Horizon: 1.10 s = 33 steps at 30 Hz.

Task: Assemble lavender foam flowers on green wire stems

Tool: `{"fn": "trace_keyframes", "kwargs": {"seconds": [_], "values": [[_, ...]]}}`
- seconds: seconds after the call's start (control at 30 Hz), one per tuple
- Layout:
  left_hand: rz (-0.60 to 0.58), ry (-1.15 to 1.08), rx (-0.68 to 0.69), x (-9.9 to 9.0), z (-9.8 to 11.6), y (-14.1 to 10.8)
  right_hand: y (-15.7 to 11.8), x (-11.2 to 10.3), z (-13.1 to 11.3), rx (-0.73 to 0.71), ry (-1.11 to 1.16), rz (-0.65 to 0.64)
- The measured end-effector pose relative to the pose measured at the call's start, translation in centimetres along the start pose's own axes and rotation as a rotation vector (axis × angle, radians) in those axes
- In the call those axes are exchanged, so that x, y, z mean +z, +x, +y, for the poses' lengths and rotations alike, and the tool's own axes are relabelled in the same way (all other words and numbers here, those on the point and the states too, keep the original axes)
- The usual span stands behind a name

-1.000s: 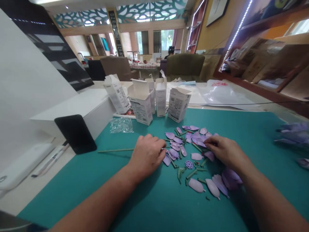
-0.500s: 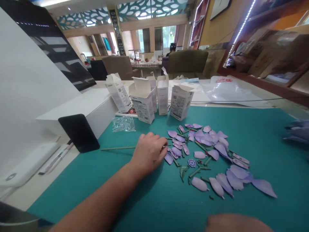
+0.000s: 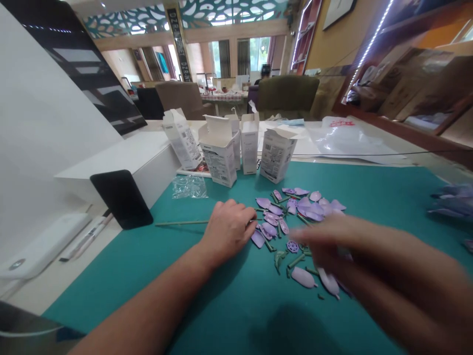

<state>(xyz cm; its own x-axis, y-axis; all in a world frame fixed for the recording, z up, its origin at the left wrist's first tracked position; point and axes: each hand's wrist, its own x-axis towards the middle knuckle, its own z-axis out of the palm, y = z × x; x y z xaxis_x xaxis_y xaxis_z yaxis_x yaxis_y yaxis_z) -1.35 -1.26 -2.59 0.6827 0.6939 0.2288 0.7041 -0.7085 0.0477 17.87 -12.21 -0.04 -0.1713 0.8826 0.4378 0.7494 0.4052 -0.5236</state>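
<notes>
My left hand (image 3: 229, 228) rests on the green mat with its fingers curled round a thin green stem (image 3: 181, 224), which sticks out to the left. Just right of its fingertips lie purple petals (image 3: 303, 277), short green stem pieces (image 3: 296, 261) and a round purple lattice piece (image 3: 292, 246). Blurred by motion, my right hand (image 3: 340, 241) hangs over the right part of this pile and covers some petals. Its fingers are too smeared to read, and whether anything is between them is not visible.
Opened white boxes (image 3: 219, 160) stand along the mat's back edge, with a crumpled clear wrapper (image 3: 189, 187) in front. A black phone-like slab (image 3: 121, 199) leans on a white box at left. More purple pieces (image 3: 453, 199) lie far right. A person sits in the background.
My right hand has come up from the bottom edge to above the petals. My left hand stays in nearly the same place on the stem.
</notes>
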Motion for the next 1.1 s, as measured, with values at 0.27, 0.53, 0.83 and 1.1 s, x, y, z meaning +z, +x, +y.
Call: {"fn": "trace_keyframes", "kwargs": {"seconds": [0.27,0.53,0.83,1.1], "values": [[-0.034,0.02,-0.05,-0.2,-0.9,0.3,3.6,4.9,8.1,0.3,-0.427,-0.193],[-0.084,-0.008,0.023,-0.2,-0.5,-0.2,3.5,5.8,8.5,0.278,-0.439,-0.242],[-0.3,0.064,0.139,-0.1,1.0,-1.0,3.2,5.7,9.7,0.281,-0.343,-0.174],[-0.254,-0.154,0.022,-1.5,0.4,-0.4,3.3,5.1,9.4,0.35,-0.1,-0.102]]}}
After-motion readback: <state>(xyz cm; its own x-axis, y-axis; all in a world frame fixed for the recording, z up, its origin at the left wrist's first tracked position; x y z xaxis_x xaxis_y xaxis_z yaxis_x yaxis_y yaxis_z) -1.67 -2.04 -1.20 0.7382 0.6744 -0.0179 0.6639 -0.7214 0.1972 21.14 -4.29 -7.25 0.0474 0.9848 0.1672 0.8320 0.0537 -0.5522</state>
